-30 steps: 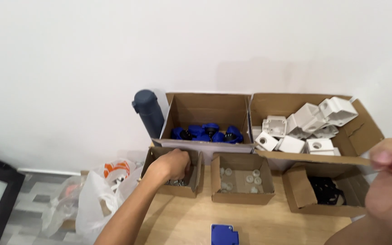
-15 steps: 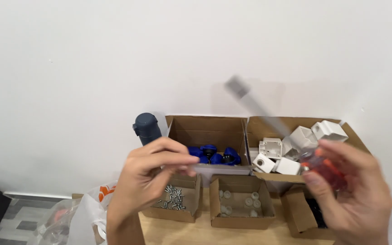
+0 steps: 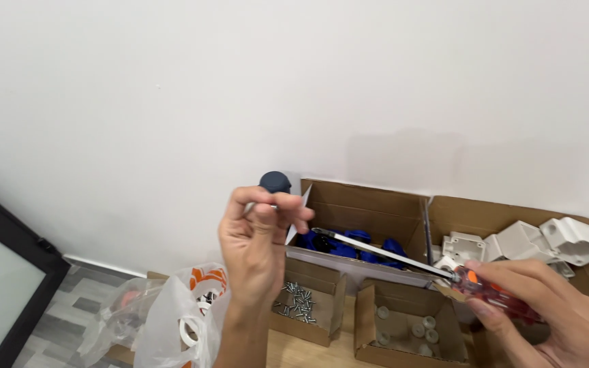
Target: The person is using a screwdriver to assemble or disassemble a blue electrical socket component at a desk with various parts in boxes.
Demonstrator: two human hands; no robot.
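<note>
My left hand [image 3: 260, 238] is raised in front of the wall with its fingertips pinched on something small, seemingly a screw, mostly hidden by the fingers. My right hand [image 3: 553, 313] at the lower right grips a screwdriver [image 3: 403, 257] by its clear red handle. Its long metal shaft points left, and the tip ends just right of my left fingers without touching them. Below the left hand sits a small cardboard box of silver screws [image 3: 301, 300].
Behind stand a cardboard box of blue parts [image 3: 356, 245] and a box of white plastic housings [image 3: 547, 238]. A small box with white round pieces [image 3: 403, 327] is in front. A dark bottle top [image 3: 275, 181], a plastic bag [image 3: 178, 313] and a black-framed panel [image 3: 1, 272] are to the left.
My left hand lifted out of the screw box with its fingers pinched. My right hand brought the screwdriver in and swung its shaft down to point at the left fingers.
</note>
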